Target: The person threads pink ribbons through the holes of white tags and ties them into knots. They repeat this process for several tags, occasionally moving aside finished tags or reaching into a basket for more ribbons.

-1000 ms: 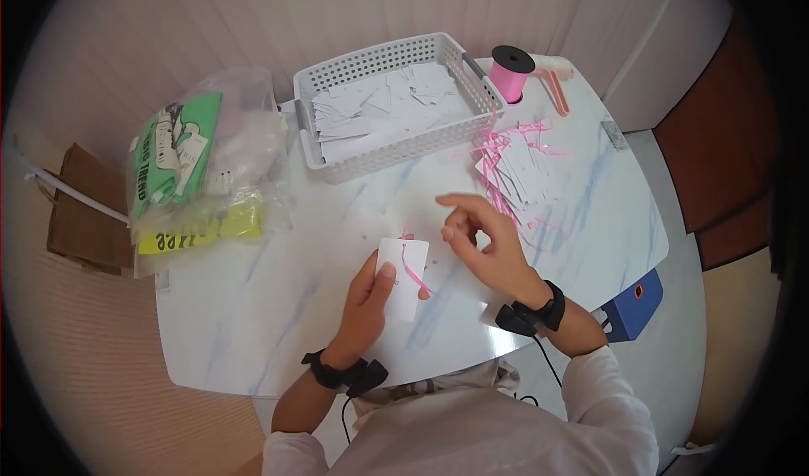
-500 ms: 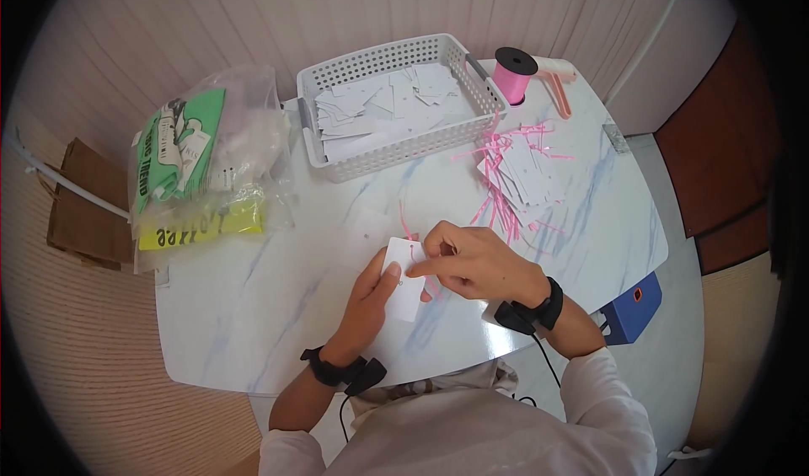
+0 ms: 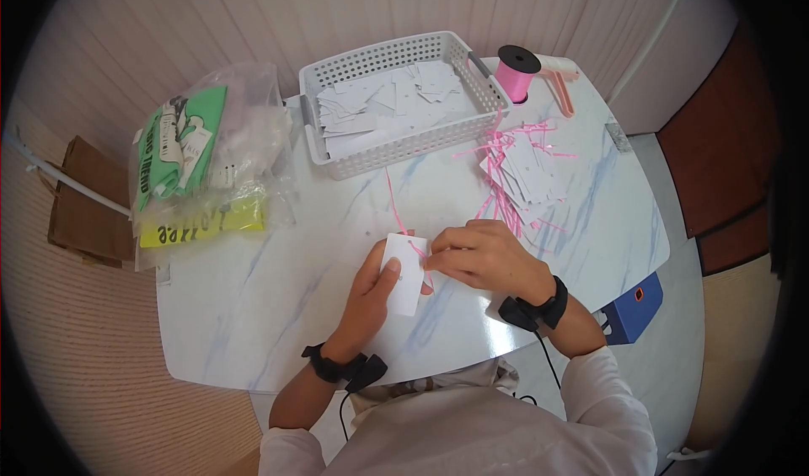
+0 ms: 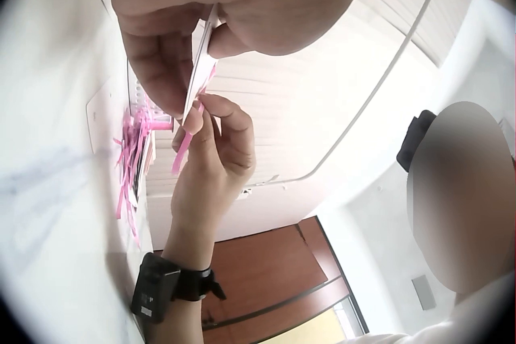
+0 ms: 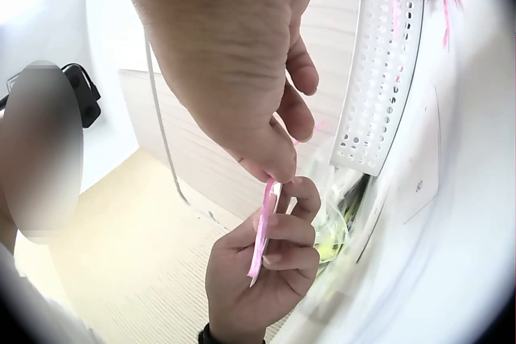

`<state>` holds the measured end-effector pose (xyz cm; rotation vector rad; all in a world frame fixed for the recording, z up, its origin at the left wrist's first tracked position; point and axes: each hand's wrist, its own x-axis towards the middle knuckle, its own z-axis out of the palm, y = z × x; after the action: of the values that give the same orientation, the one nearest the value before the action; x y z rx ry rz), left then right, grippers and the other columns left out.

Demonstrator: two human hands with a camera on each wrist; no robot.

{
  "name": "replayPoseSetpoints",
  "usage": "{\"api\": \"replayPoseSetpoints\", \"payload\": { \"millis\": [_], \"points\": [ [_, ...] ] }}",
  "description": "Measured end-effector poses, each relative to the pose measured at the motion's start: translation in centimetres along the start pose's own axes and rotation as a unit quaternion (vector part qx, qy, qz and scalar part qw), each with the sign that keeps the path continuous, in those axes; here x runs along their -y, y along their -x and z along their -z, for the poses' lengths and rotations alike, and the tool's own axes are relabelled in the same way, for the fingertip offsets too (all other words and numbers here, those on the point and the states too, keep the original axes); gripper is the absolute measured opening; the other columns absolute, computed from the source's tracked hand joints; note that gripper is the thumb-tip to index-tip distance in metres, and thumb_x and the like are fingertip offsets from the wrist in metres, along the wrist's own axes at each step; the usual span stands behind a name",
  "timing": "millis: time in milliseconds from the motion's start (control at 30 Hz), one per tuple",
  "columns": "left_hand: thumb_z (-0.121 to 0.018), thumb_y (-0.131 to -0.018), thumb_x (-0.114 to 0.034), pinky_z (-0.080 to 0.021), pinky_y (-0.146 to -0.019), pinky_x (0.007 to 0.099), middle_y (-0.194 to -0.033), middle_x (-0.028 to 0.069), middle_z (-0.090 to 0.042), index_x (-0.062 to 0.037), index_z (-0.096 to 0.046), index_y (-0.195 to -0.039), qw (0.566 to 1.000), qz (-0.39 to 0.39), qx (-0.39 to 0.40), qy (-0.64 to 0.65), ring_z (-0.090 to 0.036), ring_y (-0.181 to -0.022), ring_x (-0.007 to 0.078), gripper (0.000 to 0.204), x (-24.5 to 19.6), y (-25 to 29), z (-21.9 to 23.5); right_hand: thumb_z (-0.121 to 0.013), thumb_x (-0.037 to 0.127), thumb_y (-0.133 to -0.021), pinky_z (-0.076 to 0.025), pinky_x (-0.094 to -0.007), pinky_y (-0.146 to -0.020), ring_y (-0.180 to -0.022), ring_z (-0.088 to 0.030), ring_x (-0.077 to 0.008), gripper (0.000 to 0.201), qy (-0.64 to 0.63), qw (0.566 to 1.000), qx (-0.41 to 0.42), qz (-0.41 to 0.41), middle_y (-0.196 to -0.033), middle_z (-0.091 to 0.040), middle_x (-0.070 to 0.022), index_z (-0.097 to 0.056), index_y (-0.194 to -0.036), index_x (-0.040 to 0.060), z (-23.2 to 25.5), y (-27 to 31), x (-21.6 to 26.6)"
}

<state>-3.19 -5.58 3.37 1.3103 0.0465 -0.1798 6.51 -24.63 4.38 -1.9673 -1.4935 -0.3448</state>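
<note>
My left hand (image 3: 364, 286) grips a white card tag (image 3: 406, 297) over the near middle of the table, thumb across its face and fingers behind. A pink ribbon (image 5: 259, 243) passes through the hole near the tag's top; one loose end rises beyond the tag's upper edge. Thumb and index finger of my right hand (image 3: 489, 259) pinch the ribbon at the tag's right edge. In the left wrist view the tag (image 4: 201, 66) appears edge-on, with a ribbon end (image 4: 182, 154) hanging below the right fingertips.
A white perforated basket (image 3: 404, 149) of white cards stands at the back. Right of it are a pink ribbon spool (image 3: 514, 84) and a pile of ribboned tags (image 3: 527, 173). Plastic bags (image 3: 202, 164) lie at the left. Another card (image 5: 423, 162) lies flat on the table.
My right hand has come down and left to the tag and now pinches the ribbon there. The loose ribbon end stretches farther up past the tag. My left hand keeps its hold.
</note>
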Motion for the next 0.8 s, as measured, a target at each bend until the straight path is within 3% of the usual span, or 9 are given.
{"api": "replayPoseSetpoints", "payload": {
  "millis": [133, 233, 300, 333, 400, 433, 500, 567, 800],
  "points": [
    [-0.033, -0.101, -0.020, -0.050, -0.073, 0.0268, -0.114, 0.0097, -0.056, -0.0018, -0.037, -0.135, 1.000, 0.008, -0.003, -0.020, -0.065, -0.085, 0.0168, 0.038, -0.2, 0.1, -0.2, -0.066, 0.008, -0.079, -0.043, -0.0261, -0.053, -0.060, -0.055, -0.0145, 0.011, 0.001, 1.000, -0.026, -0.006, -0.088, -0.058, 0.0030, -0.063, -0.087, 0.0144, -0.5, -0.1, 0.2],
    [-0.035, -0.100, -0.018, -0.050, -0.078, 0.0285, -0.118, 0.0100, -0.054, -0.0015, -0.037, -0.134, 1.000, 0.011, 0.010, -0.008, -0.063, -0.091, 0.0176, 0.038, 0.0, 0.1, -0.5, -0.064, 0.006, -0.083, -0.043, -0.0225, -0.053, -0.062, -0.057, -0.0096, 0.008, -0.187, 0.972, -0.068, -0.122, -0.090, -0.060, 0.0012, -0.062, -0.089, 0.0110, -0.6, -0.2, 0.9],
    [-0.035, -0.100, -0.017, -0.048, -0.084, 0.0299, -0.121, 0.0108, -0.052, -0.0012, -0.036, -0.135, 1.000, 0.011, 0.019, -0.002, -0.062, -0.098, 0.0185, 0.038, 0.4, 0.2, -0.5, -0.059, 0.001, -0.088, -0.046, -0.0228, -0.061, -0.073, -0.058, -0.0068, 0.007, -0.386, 0.881, -0.071, -0.264, -0.092, -0.063, -0.0052, -0.062, -0.094, 0.0044, -0.5, -0.4, 2.1],
    [-0.037, -0.099, -0.015, -0.044, -0.092, 0.0314, -0.124, 0.0116, -0.051, -0.0006, -0.036, -0.135, 0.995, -0.019, 0.015, -0.094, -0.057, -0.107, 0.0188, 0.039, 0.8, 0.1, -0.3, -0.059, 0.001, -0.088, -0.046, -0.0228, -0.061, -0.073, -0.058, -0.0068, 0.007, -0.386, 0.881, -0.071, -0.262, -0.092, -0.063, -0.0052, -0.062, -0.094, 0.0044, -0.6, -0.5, 2.7],
    [-0.040, -0.098, -0.012, -0.039, -0.099, 0.0329, -0.127, 0.0124, -0.049, 0.0001, -0.035, -0.136, 0.982, -0.047, 0.012, -0.185, -0.052, -0.116, 0.0191, 0.040, 1.1, 0.1, -0.2, -0.059, 0.004, -0.090, -0.045, -0.0212, -0.065, -0.076, -0.057, -0.0045, 0.007, -0.534, 0.727, -0.050, -0.428, -0.096, -0.063, -0.0052, -0.060, -0.097, 0.0021, -1.1, -0.5, 3.7],
    [-0.041, -0.097, -0.009, -0.035, -0.102, 0.0333, -0.128, 0.0124, -0.048, 0.0006, -0.035, -0.136, 0.977, -0.064, 0.006, -0.202, -0.047, -0.121, 0.0185, 0.041, 1.1, 0.1, -0.3, -0.059, 0.004, -0.090, -0.045, -0.0212, -0.065, -0.076, -0.057, -0.0045, 0.007, -0.535, 0.726, -0.052, -0.430, -0.096, -0.063, -0.0052, -0.060, -0.097, 0.0021, -1.6, -0.4, 3.6],
    [-0.043, -0.096, -0.006, -0.030, -0.105, 0.0337, -0.129, 0.0124, -0.048, 0.0010, -0.034, -0.137, 0.973, -0.078, 0.005, -0.219, -0.041, -0.125, 0.0180, 0.043, 1.6, 0.1, -0.5, -0.060, 0.005, -0.090, -0.043, -0.0198, -0.064, -0.074, -0.057, -0.0044, 0.007, -0.408, 0.834, -0.077, -0.365, -0.094, -0.065, -0.0045, -0.059, -0.097, 0.0025, -2.7, 0.0, 3.2],
    [-0.049, -0.094, -0.008, -0.041, -0.095, 0.0316, -0.122, 0.0120, -0.055, -0.0008, -0.044, -0.130, 0.985, -0.085, -0.027, -0.147, -0.054, -0.111, 0.0175, 0.037, 2.3, 0.0, -0.4, -0.061, 0.005, -0.090, -0.042, -0.0196, -0.063, -0.073, -0.057, -0.0039, 0.008, -0.388, 0.844, -0.070, -0.365, -0.092, -0.066, -0.0030, -0.059, -0.097, 0.0032, -2.2, -0.1, 3.3],
    [-0.056, -0.094, -0.011, -0.047, -0.079, 0.0257, -0.105, 0.0078, -0.063, 0.0011, -0.060, -0.105, 0.984, -0.113, -0.081, -0.116, -0.059, -0.089, 0.0117, 0.017, 1.4, 0.1, 0.3, -0.060, 0.010, -0.089, -0.039, -0.0192, -0.051, -0.063, -0.055, -0.0042, 0.008, -0.393, 0.866, -0.011, -0.309, -0.075, -0.065, 0.0020, -0.058, -0.096, 0.0058, -2.1, -0.2, 3.6]
  ]
}}
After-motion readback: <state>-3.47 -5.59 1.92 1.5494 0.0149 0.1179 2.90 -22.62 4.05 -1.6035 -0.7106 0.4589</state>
